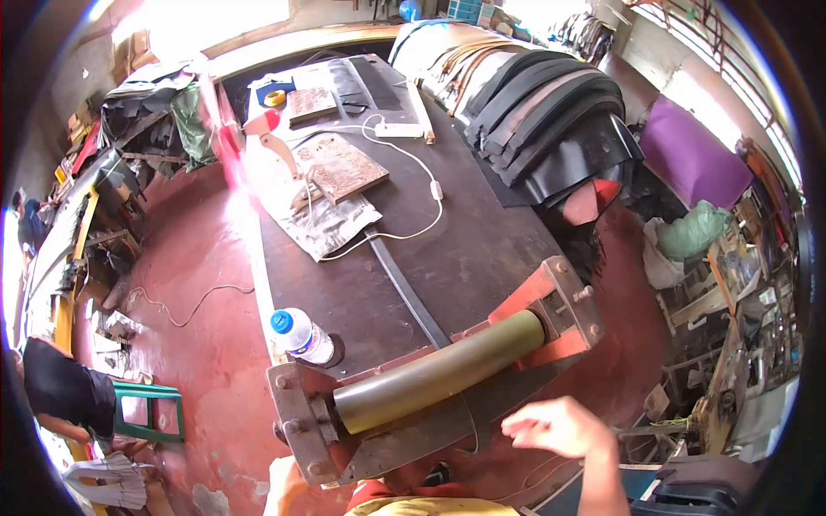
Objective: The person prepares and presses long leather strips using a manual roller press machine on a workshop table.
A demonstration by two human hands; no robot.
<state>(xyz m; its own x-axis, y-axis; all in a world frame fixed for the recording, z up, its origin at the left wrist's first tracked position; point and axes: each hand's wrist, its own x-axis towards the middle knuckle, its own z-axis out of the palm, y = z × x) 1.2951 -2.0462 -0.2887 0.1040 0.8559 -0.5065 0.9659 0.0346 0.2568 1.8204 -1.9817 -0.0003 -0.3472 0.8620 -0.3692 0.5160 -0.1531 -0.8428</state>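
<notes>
A roller [439,374] in a rusty and orange metal frame [301,430] is mounted at the near end of the dark table [344,301]. To the right of the roller, my right hand [559,427] is raised off it, fingers stretched forward and holding nothing that shows. My left hand [286,477] is low beside the frame's left end, mostly cut off or hidden, so its fingers cannot be made out. A dark flat strip [404,288] runs up the table from behind the roller. Left of it stands a water bottle [301,335] with a blue cap.
Farther up the table are a brown textured block [340,168], a lamp [274,142], a white cable and a power strip [399,130]. Black sheets [551,112] are piled at the right. At the left, a person [64,387] is beside a green stool [148,411].
</notes>
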